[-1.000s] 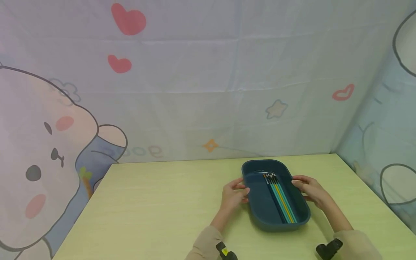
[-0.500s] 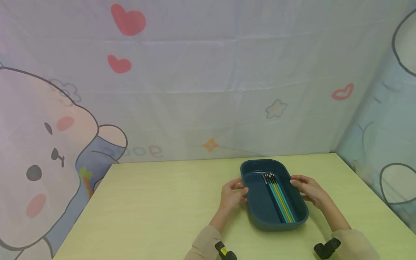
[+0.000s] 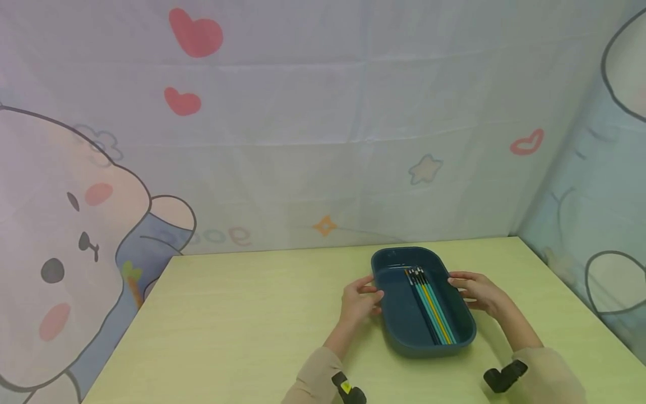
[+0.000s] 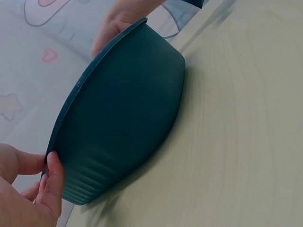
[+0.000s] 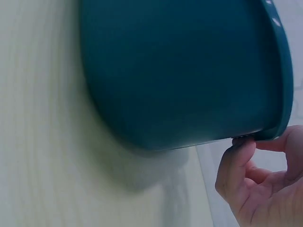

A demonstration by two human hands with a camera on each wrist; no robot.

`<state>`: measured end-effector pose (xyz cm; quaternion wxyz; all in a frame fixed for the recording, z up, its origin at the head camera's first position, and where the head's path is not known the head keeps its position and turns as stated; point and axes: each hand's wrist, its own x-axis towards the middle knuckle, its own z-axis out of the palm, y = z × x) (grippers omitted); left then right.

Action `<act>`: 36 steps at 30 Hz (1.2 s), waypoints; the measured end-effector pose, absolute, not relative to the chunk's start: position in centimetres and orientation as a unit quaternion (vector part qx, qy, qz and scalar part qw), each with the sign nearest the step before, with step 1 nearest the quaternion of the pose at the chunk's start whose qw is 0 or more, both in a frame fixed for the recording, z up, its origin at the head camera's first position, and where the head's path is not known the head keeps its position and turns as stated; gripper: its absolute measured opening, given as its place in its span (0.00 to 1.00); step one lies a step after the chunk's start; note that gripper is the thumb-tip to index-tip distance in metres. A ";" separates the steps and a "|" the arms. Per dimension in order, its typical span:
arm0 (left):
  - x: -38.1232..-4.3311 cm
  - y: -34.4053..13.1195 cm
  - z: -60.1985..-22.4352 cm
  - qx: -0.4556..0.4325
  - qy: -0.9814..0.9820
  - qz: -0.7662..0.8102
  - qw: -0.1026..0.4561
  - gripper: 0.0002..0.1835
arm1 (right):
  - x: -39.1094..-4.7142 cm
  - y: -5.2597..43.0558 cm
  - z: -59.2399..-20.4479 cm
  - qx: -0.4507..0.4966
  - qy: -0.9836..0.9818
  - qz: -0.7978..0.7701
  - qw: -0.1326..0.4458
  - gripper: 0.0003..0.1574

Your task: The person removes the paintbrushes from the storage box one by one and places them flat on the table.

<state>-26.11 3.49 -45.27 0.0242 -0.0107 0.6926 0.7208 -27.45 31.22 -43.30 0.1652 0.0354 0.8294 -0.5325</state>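
Note:
A dark blue-green rounded tray [image 3: 400,322] with low walls lies between my hands at the right side of the table. Several slim pencil-like sticks [image 3: 434,311], turquoise, yellow and dark, lie lengthwise inside it; their exact kind is too small to tell. My left hand [image 3: 356,304] pinches the tray's left rim between thumb and fingers, as the left wrist view also shows. On the opposite side my right hand [image 3: 481,293] grips the right rim, with fingers under the lip in the right wrist view. Whether the tray's base fully touches the table cannot be told.
The pale yellow table [image 3: 227,325] extends to the left of the tray. Behind it hangs a printed cloth backdrop [image 3: 282,185], with another cloth side [image 3: 595,213] at the right. Each sleeve carries a black wrist camera [image 3: 506,376].
The head view has turned slightly, so everything sits a little further left. Both hands keep hold of the tray's rim, and the sticks stay as they lay.

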 end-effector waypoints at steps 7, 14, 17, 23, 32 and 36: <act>-26.2 3.5 -45.4 -0.003 0.699 0.715 0.016 0.25 | -27.9 31.8 -43.1 0.029 0.825 -0.535 0.180 0.40; -26.1 3.8 -45.2 -0.011 0.714 0.700 -0.004 0.25 | -27.9 32.1 -42.8 0.021 0.820 -0.542 0.183 0.38; -26.0 3.8 -45.0 -0.008 0.721 0.693 -0.012 0.24 | -27.9 32.0 -42.6 0.021 0.820 -0.541 0.183 0.38; -25.8 3.6 -44.4 0.010 0.745 0.665 -0.047 0.21 | -27.9 31.9 -42.7 0.027 0.816 -0.549 0.180 0.38; -26.2 2.8 -42.8 0.020 0.781 0.622 -0.054 0.18 | -27.8 31.8 -43.0 0.041 0.812 -0.554 0.177 0.38; -26.6 2.6 -42.1 0.017 0.778 0.626 -0.046 0.17 | -27.8 31.7 -42.9 0.045 0.813 -0.552 0.177 0.38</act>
